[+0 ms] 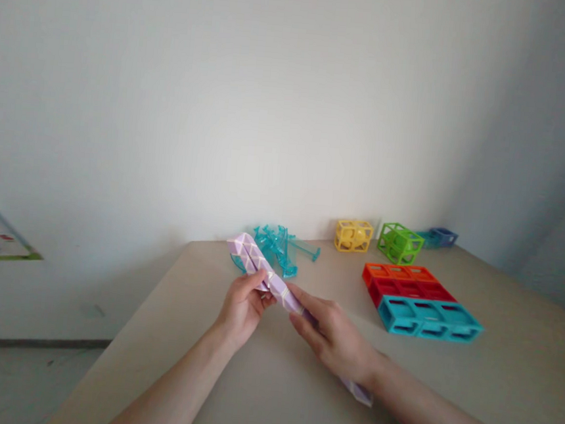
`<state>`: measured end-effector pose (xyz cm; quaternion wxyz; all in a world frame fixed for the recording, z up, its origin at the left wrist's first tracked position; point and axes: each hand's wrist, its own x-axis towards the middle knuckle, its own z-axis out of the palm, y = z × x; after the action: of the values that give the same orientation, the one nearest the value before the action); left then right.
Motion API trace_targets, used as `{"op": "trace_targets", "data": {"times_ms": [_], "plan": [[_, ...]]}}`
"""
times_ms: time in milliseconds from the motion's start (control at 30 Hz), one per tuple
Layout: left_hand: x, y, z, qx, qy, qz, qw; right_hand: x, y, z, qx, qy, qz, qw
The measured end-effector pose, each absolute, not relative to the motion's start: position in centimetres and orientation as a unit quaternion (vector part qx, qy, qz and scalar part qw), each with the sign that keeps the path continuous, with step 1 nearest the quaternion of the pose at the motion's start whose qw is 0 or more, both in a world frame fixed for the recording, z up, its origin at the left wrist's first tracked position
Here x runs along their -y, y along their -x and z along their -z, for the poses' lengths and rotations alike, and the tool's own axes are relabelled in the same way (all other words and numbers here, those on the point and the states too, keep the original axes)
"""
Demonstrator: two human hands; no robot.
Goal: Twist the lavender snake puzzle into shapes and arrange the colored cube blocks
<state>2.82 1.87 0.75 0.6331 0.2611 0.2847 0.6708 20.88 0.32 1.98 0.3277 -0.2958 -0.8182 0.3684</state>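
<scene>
Lilac twist-puzzle strip (258,266) held in both hands above the table (494,389).
Its long axis runs from far left to near right; the left hand (242,307) is clamped around the middle, the right hand (333,338) grips just nearer, with the tail passing under that wrist.

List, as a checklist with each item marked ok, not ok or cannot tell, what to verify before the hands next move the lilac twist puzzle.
1. Left hand grips the lilac twist puzzle: ok.
2. Right hand grips it lower down: ok.
3. Puzzle straight, unfolded: ok.
4. Puzzle held apart from the clear blue pieces: cannot tell; they overlap in view.
5. Bare table under the hands: ok.
6. Red and teal frames away from the hands: ok.
</scene>
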Motion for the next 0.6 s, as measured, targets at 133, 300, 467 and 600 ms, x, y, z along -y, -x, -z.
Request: {"op": "trace_targets", "data": {"times_ms": [133,300,467,600], "plan": [[-1.9,-2.5,-0.7,-0.259,-0.314,-0.684,0.605,-0.5,-20.6,-1.1,0.670,0.275,-0.624,0.293],[-2.2,-2.4,-0.5,-0.287,-0.358,-0.661,0.594,-1.0,-20.5,-0.3,0.571,0.215,-0.738,0.290],[-3.3,-1.7,-0.1,-0.413,-0.269,-0.736,0.463,-1.0,-20.4,0.1,0.611,0.237,-0.716,0.241],[-3.4,-0.8,0.1,-0.506,-0.333,-0.730,0.317,-0.7,-20.4,0.0,0.658,0.279,-0.662,0.226]]}}
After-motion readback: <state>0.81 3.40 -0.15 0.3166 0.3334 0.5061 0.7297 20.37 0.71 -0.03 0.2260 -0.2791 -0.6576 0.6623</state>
